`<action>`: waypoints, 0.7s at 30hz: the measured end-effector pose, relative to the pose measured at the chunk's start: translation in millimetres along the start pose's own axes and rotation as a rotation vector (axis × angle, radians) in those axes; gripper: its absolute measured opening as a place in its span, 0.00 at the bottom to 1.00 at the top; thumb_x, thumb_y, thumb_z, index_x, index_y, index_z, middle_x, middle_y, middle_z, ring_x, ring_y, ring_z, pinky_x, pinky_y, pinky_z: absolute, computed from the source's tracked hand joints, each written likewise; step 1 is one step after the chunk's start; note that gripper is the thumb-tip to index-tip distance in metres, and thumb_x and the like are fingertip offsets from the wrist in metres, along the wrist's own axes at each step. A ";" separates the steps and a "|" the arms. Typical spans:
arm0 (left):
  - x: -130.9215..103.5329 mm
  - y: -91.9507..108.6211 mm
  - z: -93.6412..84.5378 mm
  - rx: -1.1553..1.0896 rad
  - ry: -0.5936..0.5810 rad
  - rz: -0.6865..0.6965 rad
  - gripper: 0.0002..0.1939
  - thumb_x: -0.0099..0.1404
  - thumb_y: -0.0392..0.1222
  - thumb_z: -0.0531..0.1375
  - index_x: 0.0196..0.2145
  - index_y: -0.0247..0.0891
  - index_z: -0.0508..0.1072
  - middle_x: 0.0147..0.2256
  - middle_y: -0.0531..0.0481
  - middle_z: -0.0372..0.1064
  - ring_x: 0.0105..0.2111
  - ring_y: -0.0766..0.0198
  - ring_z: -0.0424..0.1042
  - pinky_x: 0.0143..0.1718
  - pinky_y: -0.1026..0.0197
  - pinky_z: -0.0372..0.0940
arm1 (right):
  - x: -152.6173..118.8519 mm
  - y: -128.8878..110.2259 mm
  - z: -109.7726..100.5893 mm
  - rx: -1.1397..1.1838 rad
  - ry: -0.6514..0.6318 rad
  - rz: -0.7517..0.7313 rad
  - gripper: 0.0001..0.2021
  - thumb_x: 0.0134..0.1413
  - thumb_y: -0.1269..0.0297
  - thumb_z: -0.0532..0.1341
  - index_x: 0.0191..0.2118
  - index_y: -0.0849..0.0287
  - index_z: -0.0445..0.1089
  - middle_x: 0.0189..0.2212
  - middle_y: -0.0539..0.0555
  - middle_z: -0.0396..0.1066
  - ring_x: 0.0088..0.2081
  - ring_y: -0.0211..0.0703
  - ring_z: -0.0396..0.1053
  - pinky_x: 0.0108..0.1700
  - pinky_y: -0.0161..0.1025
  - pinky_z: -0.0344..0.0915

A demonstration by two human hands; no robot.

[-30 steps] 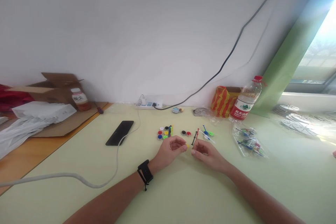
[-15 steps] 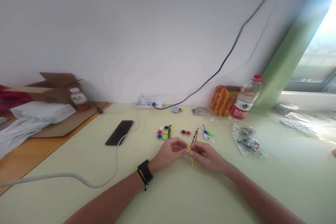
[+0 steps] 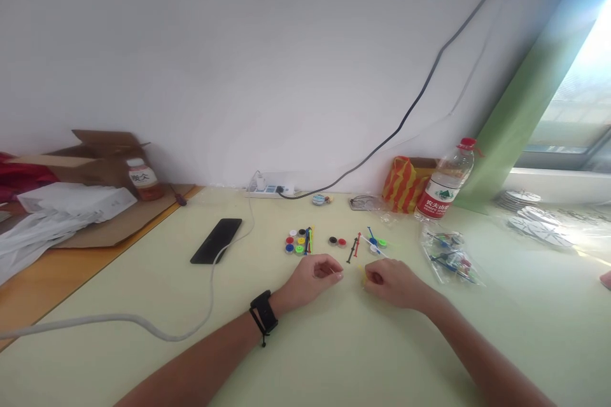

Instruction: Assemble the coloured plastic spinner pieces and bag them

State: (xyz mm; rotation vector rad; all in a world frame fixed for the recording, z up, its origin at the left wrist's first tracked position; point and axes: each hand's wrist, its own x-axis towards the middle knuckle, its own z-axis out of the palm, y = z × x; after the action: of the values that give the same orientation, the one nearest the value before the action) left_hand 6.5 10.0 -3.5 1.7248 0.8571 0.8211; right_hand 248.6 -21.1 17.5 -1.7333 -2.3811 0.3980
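The right hand [image 3: 395,283], pinching a yellow piece [image 3: 363,275], is crowding the white spinner arrow [image 3: 381,253], risking a nudge; left hand [image 3: 310,280] curled, contents unclear.

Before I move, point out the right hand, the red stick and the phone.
Right hand [image 3: 395,282]: head view, back of the hand.
Red stick [image 3: 358,245]: head view, middle of its length.
Phone [image 3: 216,240]: head view, middle of its dark face.
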 end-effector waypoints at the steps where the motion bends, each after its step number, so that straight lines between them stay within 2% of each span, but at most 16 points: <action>1: 0.1 -0.2 0.0 0.011 -0.002 0.000 0.12 0.63 0.48 0.67 0.37 0.35 0.79 0.37 0.45 0.78 0.37 0.61 0.75 0.42 0.59 0.69 | -0.9 0.8 -1.1 -0.051 -0.009 0.014 0.09 0.54 0.68 0.57 0.24 0.57 0.61 0.22 0.47 0.64 0.27 0.38 0.58 0.31 0.37 0.45; 7: 0.4 1.1 -0.6 0.036 -0.005 -0.001 0.12 0.63 0.49 0.66 0.36 0.36 0.79 0.36 0.45 0.78 0.37 0.60 0.75 0.42 0.59 0.69 | 8.9 17.0 2.7 -0.312 0.046 0.179 0.08 0.63 0.65 0.53 0.34 0.57 0.68 0.32 0.55 0.74 0.31 0.45 0.70 0.30 0.39 0.43; 11: 0.3 3.2 0.2 0.022 -0.018 0.013 0.12 0.62 0.49 0.66 0.35 0.36 0.80 0.35 0.46 0.77 0.36 0.61 0.74 0.40 0.59 0.69 | 19.2 28.5 5.6 -0.327 0.061 0.223 0.09 0.65 0.63 0.52 0.36 0.56 0.68 0.35 0.57 0.76 0.34 0.49 0.73 0.30 0.39 0.45; 17: -0.3 6.6 0.2 0.033 -0.005 0.025 0.11 0.62 0.48 0.66 0.34 0.36 0.80 0.33 0.46 0.77 0.34 0.61 0.74 0.39 0.59 0.69 | 25.0 23.6 6.1 -0.290 0.105 0.285 0.08 0.62 0.65 0.54 0.34 0.56 0.69 0.34 0.57 0.76 0.35 0.50 0.74 0.31 0.39 0.49; 21: -0.5 6.3 -0.1 0.041 -0.021 0.024 0.11 0.63 0.48 0.66 0.34 0.36 0.80 0.34 0.46 0.78 0.35 0.61 0.74 0.40 0.59 0.69 | 23.4 25.7 7.8 -0.281 0.124 0.281 0.11 0.65 0.63 0.52 0.35 0.56 0.70 0.34 0.56 0.76 0.35 0.50 0.73 0.31 0.39 0.51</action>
State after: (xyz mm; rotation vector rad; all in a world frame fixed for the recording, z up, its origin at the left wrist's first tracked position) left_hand 7.2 8.0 2.5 1.7795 0.8453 0.8056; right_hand 262.3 7.7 1.6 -2.1543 -2.1966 -0.0149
